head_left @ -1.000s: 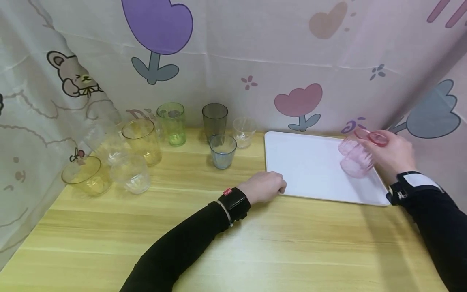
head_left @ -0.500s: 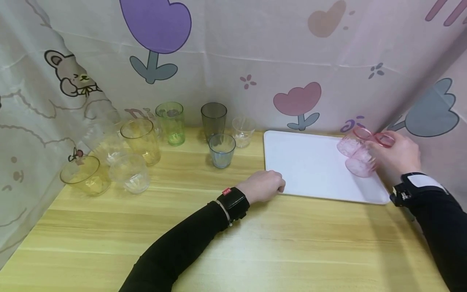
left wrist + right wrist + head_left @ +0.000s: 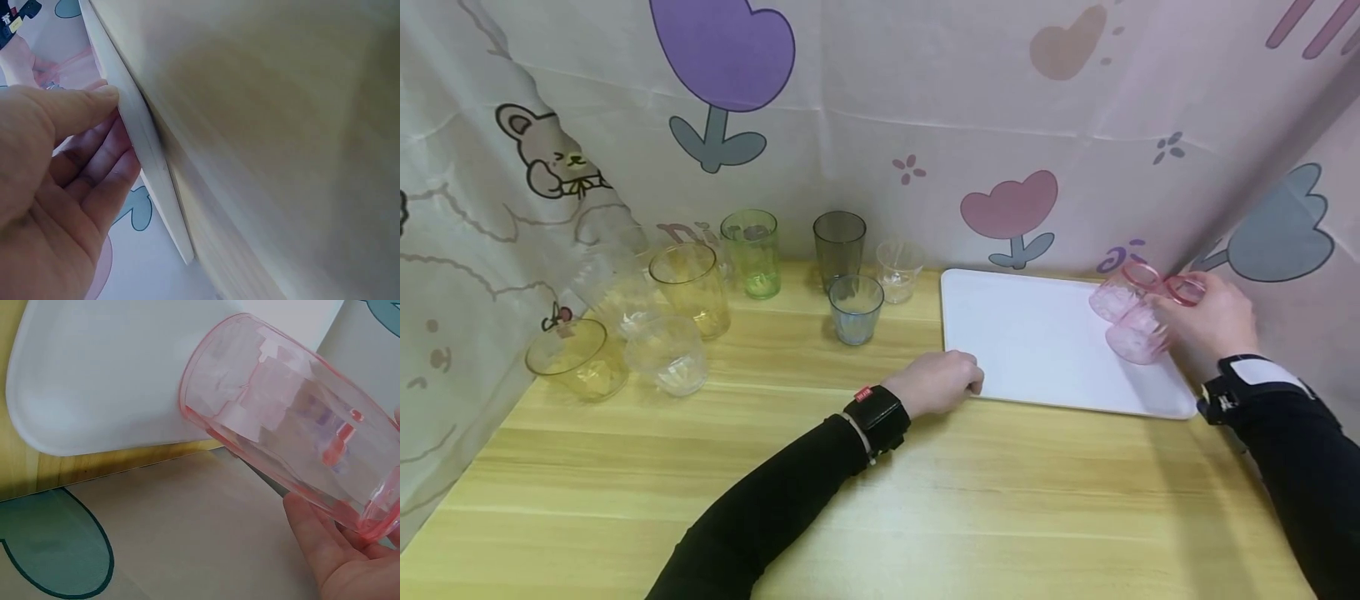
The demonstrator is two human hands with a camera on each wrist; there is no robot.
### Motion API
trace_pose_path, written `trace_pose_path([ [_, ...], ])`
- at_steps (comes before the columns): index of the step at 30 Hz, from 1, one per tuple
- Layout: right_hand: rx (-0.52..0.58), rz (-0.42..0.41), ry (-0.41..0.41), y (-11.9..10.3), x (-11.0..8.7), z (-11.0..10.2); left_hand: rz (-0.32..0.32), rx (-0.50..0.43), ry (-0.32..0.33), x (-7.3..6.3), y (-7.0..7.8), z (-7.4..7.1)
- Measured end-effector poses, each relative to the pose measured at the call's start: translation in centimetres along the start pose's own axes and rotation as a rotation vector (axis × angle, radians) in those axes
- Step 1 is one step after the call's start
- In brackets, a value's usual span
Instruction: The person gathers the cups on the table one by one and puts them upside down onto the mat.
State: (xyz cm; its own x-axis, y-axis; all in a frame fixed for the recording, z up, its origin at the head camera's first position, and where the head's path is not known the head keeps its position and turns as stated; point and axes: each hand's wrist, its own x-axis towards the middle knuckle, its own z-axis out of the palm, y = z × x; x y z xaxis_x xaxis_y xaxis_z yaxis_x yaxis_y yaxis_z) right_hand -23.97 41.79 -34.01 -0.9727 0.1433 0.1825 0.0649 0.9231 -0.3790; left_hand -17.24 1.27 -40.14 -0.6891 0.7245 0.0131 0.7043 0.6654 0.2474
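Observation:
My left hand (image 3: 934, 383) is at the front edge of a white tray (image 3: 1030, 350). In the left wrist view its thumb (image 3: 103, 99) lies against the tray's rim, with the fingers curled behind it. On the tray's right end are two pink faceted glasses, one pink glass (image 3: 1116, 300) behind and a nearer pink glass (image 3: 1138, 333). Curled round the red-ringed upper end of the nearer glass is my right hand (image 3: 1213, 317). In the right wrist view this glass (image 3: 250, 394) tilts, its wide end over the tray and some fingers hidden behind it.
Left of the tray stand a grey glass (image 3: 840, 250), a bluish glass (image 3: 856, 312) and a small clear glass (image 3: 898, 275). Farther left are a green glass (image 3: 751, 258), yellow glasses (image 3: 692, 292) and clear ones (image 3: 670, 358). A printed curtain (image 3: 865, 100) hangs behind the wooden table (image 3: 1000, 500).
My right hand has shifted the nearer pink glass slightly right, so its red ring stands farther from the rear glass's ring. The left hand has stayed at the tray's edge.

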Motion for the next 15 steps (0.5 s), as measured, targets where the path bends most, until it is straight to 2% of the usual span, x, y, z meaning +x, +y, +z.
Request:
trace_pose_path([
  [7, -0.034, -0.051, 0.057, -1.5, -0.3, -0.8, 0.025, 0.015, 0.031, -0.4, -0.1, 0.2],
  [12, -0.030, -0.092, 0.109, -4.0, -0.2, -1.2, 0.034, 0.015, 0.076, -0.8, -0.2, 0.0],
  [15, -0.002, -0.122, 0.115, -5.7, -0.6, -1.2, 0.037, -0.007, 0.126, -1.1, -0.2, -0.3],
])
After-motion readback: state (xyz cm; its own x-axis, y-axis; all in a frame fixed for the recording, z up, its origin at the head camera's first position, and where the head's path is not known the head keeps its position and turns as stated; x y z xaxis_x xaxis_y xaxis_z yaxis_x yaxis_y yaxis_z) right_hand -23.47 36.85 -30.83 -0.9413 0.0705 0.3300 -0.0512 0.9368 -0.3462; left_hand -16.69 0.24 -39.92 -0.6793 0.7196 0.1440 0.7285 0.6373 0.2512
